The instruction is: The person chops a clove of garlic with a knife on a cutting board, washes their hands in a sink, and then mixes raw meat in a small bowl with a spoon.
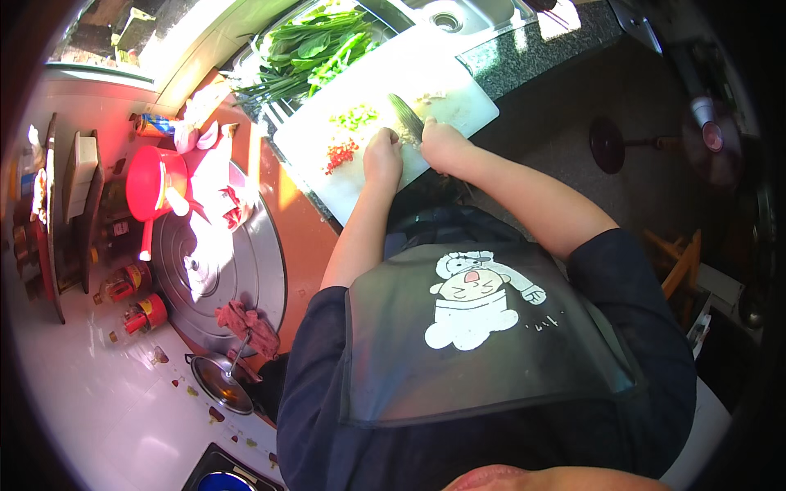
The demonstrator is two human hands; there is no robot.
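Note:
A white cutting board (331, 196) lies across the counter and the sink's edge. My right hand (443, 146) is closed on the handle of a kitchen knife (406, 115), whose blade points up and to the left over the board. Close to its left, my left hand (383, 153) rests at the board with curled fingers; whether it pinches anything is hidden. Chopped pale bits (408, 135) lie between the hands. Small heaps of chopped red pepper (340, 156) and chopped green pieces (355, 116) lie left of the knife. More pale pieces (431, 97) sit beyond the blade.
Leafy green vegetables (313, 49) fill the space behind the board, beside a steel sink (473, 15). On the left stand a red plastic dipper (156, 184), a can (153, 124) and a large round metal lid (264, 264) with a red cloth (249, 328). Bottles (144, 313) stand farther left.

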